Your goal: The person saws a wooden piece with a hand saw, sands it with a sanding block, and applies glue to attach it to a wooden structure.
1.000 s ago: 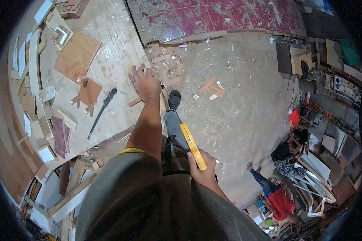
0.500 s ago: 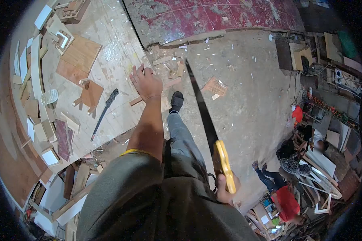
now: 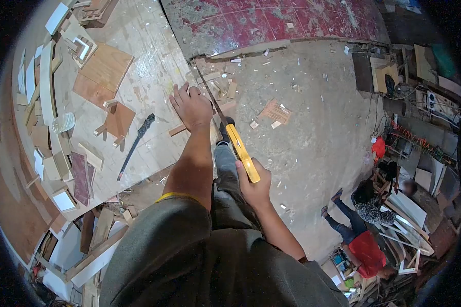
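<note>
My right hand (image 3: 253, 181) is wrapped round the yellow handle of a handsaw (image 3: 239, 148). Its dark blade slants up and to the left, just right of my left hand (image 3: 193, 108). That hand lies palm down at the table's right edge, fingers spread. Beneath its wrist, a narrow wood strip (image 3: 177, 130) shows on one side and comes out again past the table edge, where the blade overlaps it in view. A long thin dark tool with a wrapped handle (image 3: 137, 146) lies on the table to the left.
The pale worktable (image 3: 151, 66) carries plywood boards (image 3: 105, 66), a small brown wooden piece with pegs (image 3: 119, 120) and offcuts along its far left. Wood scraps (image 3: 275, 111) litter the concrete floor. Two people, one in a red shirt (image 3: 368, 255), are at lower right among stacked wood.
My right hand has brought the saw up and to the left, from out over the floor to beside my left hand. The left hand stays at the table edge.
</note>
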The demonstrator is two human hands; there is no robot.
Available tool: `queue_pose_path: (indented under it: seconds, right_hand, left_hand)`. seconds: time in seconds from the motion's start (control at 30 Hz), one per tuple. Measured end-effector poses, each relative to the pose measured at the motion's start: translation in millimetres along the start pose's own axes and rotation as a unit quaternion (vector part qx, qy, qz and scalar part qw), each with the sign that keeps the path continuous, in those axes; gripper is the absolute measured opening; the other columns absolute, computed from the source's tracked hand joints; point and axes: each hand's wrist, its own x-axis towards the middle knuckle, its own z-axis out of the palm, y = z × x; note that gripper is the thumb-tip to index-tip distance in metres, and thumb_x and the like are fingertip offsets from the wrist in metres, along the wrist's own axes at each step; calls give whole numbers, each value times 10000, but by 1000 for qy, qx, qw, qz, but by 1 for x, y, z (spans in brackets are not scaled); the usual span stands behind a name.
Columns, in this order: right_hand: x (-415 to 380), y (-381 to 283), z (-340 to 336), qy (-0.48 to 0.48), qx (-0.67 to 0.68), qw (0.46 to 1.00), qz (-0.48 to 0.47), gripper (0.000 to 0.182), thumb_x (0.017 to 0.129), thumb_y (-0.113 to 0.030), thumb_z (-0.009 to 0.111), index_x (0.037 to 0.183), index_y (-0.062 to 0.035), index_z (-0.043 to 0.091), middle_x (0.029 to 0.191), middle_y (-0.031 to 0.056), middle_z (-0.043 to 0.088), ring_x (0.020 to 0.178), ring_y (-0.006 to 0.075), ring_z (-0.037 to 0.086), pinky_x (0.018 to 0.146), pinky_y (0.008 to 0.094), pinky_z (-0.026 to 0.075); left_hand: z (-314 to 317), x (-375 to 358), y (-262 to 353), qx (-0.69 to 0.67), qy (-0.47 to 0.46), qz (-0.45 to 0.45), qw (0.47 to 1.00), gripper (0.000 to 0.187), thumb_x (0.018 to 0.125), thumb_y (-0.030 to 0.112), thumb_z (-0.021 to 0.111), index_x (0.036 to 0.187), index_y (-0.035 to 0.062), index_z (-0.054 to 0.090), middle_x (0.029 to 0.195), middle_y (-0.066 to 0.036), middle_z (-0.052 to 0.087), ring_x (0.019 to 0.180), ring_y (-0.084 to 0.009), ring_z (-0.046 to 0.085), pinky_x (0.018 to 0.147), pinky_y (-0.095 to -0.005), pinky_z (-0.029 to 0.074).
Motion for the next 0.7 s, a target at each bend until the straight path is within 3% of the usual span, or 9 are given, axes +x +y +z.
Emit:
queue_pose_path:
  seconds: [0.7]
  right_hand:
    - [16,-15,1,-14,-28,999,32,243,932,-124,673,758,11,571,583,50,495,572,63,434,503,280,367]
  left_hand:
    - [2,2,-4,21,-23,23,999,95,814,112,604,903,88,626,1274,-120,553,1357,-373,377,1161,-576,214]
